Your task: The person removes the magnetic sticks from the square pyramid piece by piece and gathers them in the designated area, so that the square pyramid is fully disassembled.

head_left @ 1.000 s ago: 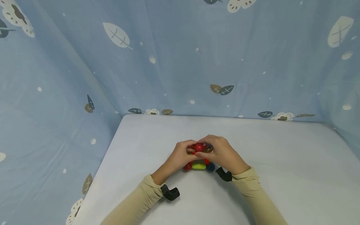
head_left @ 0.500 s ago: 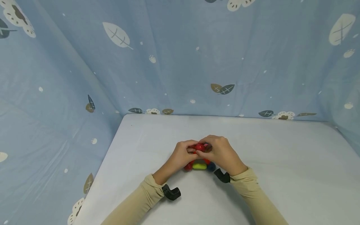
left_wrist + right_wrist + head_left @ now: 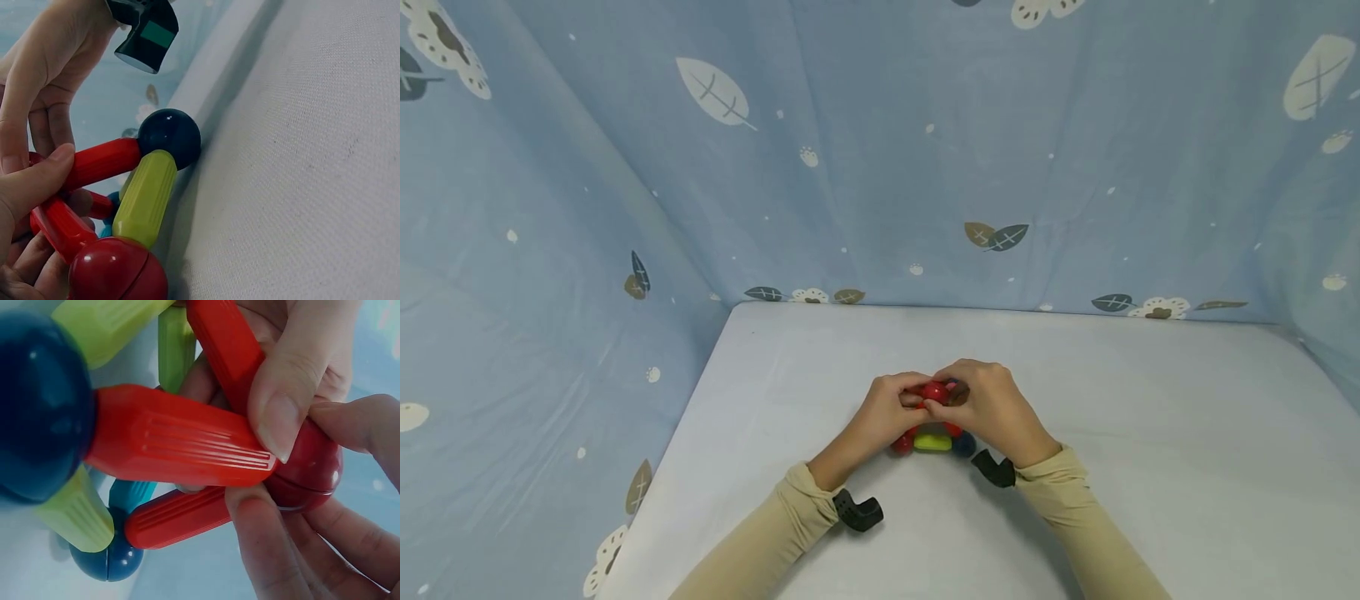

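Observation:
Both hands hold the top of a ball-and-rod toy frame that stands on the table. A red ball (image 3: 935, 392) is at its peak, with red rods (image 3: 181, 440) running down from it. My left hand (image 3: 880, 414) pinches a red rod near that ball, its thumb (image 3: 40, 178) lying along the rod. The right hand (image 3: 994, 410) grips the red ball with thumb and fingers. At the base a yellow-green rod (image 3: 932, 442) links another red ball (image 3: 902, 445) to a dark blue ball (image 3: 963, 444). The hands hide much of the far side.
A white table (image 3: 1150, 433) lies under the toy, bounded by blue leaf-print cloth (image 3: 880, 167) at the back and sides. Black curved brackets (image 3: 858, 512) stick out below both wrists. Behind the near rods, the right wrist view shows a further blue ball (image 3: 107, 553) and a teal rod (image 3: 130, 492).
Both hands stay on the peak of the frame, almost still. The whole head view shifts very slightly. Less of the yellow and blue pieces shows behind the right fingers.

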